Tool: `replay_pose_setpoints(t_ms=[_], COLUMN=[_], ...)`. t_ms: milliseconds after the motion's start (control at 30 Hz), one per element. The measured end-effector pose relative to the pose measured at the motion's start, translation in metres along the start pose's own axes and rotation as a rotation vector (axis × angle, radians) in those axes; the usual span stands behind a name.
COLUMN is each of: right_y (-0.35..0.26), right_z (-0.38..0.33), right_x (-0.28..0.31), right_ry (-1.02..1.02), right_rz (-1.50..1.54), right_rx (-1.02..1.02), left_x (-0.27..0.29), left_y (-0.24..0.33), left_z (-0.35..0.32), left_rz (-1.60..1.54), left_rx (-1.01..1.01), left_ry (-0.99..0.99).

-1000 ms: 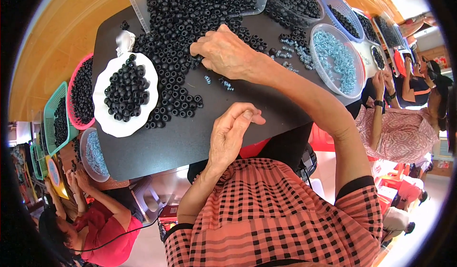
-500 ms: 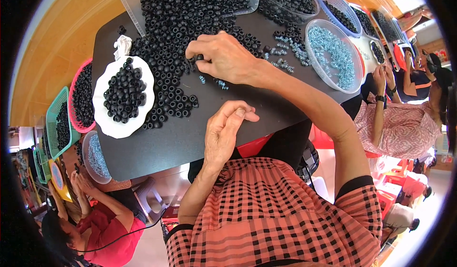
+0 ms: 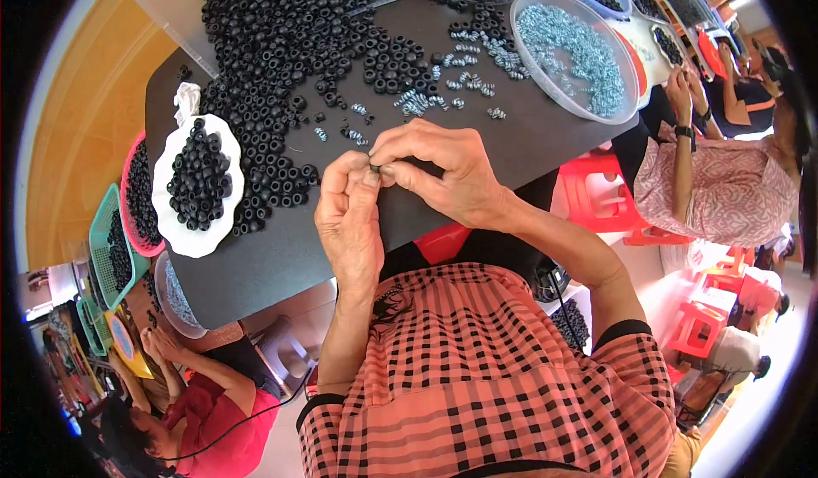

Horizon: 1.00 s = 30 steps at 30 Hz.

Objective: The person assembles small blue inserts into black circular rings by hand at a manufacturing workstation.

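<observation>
My left hand and my right hand meet fingertip to fingertip above the near part of the dark table. Pinched between them is a small black bead-like part, largely covered by the fingers. Just beyond the hands lie a few small metal springs and loose black parts. A large heap of round black parts with holes spreads from a clear tub over the far left of the table. More springs are scattered to the right of the heap.
A white scalloped plate of black parts stands at the left. On the right is a clear bowl of springs. Colored baskets hang around both sides, including a green basket. People sit at left and right, near red stools.
My right hand has come back from the heap toward me with a black part and joined my left hand. Both hands now pinch the part together. The view has shifted slightly.
</observation>
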State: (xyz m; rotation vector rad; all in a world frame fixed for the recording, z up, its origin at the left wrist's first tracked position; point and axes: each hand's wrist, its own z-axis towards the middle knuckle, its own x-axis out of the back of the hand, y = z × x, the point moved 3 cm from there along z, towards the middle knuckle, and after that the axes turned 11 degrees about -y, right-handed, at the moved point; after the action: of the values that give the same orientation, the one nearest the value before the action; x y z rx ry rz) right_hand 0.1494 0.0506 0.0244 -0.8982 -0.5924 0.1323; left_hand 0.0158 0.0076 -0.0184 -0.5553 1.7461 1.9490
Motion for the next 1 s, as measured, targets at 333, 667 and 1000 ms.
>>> replay_pose_setpoints(t_ms=[333, 667, 1000], right_y=[0.006, 0.004, 0.005], right_z=[-0.018, -0.020, -0.020], right_x=[0.004, 0.002, 0.002], right_ry=[0.086, 0.040, 0.035], right_rz=[0.137, 0.168, 0.178], right_rx=[-0.063, -0.143, -0.128], left_x=[-0.005, -0.007, -0.005], left_y=[-0.001, 0.001, 0.000], left_z=[-0.001, -0.003, -0.003], left_rz=[0.237, 0.262, 0.209], left_rx=[0.032, 0.039, 0.046], left_ry=[-0.027, 0.006, 0.023])
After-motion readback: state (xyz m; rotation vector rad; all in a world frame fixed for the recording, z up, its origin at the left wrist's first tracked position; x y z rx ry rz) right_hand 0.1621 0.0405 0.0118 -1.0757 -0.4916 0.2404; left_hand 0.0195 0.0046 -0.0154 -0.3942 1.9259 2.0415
